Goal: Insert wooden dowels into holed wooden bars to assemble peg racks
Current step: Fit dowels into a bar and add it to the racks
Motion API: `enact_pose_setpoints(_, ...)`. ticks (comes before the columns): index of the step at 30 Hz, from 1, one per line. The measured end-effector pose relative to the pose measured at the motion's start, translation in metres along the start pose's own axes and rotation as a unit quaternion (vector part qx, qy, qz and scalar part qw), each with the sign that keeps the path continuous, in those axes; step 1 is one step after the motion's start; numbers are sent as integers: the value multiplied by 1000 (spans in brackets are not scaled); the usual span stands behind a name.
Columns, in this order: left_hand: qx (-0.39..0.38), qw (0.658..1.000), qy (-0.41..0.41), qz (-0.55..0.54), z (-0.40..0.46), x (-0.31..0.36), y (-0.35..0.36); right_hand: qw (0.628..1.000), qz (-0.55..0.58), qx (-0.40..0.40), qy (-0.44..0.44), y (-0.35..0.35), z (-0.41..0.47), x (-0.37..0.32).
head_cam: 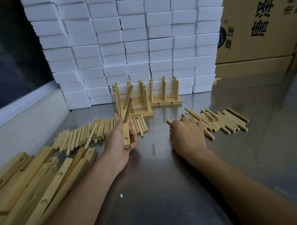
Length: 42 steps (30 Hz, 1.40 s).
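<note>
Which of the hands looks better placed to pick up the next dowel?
Probably the right hand: its fingers already rest on the loose dowels on the right. The left hand is busy holding a holed bar with two dowels standing in it.

Print on the brown cardboard carton [261,18]

Black characters "唐泽" and a large "A" are running sideways up its face; smaller print is blurring out.

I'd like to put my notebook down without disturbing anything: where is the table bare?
The steel table is bare between the two forearms and along the right edge, beyond the right dowel pile. Crowded: holed bars near left, left dowel pile behind them, finished racks at the back.
</note>
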<state>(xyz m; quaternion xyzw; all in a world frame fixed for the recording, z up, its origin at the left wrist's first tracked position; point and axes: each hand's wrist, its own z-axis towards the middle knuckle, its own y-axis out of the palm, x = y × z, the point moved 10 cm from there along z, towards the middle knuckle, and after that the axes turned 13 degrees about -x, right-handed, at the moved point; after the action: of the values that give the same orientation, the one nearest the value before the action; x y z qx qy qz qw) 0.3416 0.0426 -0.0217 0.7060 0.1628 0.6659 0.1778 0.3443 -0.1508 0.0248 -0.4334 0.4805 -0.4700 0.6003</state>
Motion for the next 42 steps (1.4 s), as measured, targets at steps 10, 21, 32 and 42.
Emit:
enact_pose_setpoints(10,3,1000,-2,-1,0,0,0,965,116,155,-179,-35,-27,-43)
enact_pose_setpoints(21,5,1000,-4,-5,0,-1,1,930,218,199,-219,-41,-33,-35)
enact_pose_setpoints(32,5,1000,-1,-9,0,0,0,932,256,187,-176,-36,-29,-25)
enact_pose_setpoints(42,-37,995,17,-89,2,4,8,950,243,135,-142,-26,-21,-24)
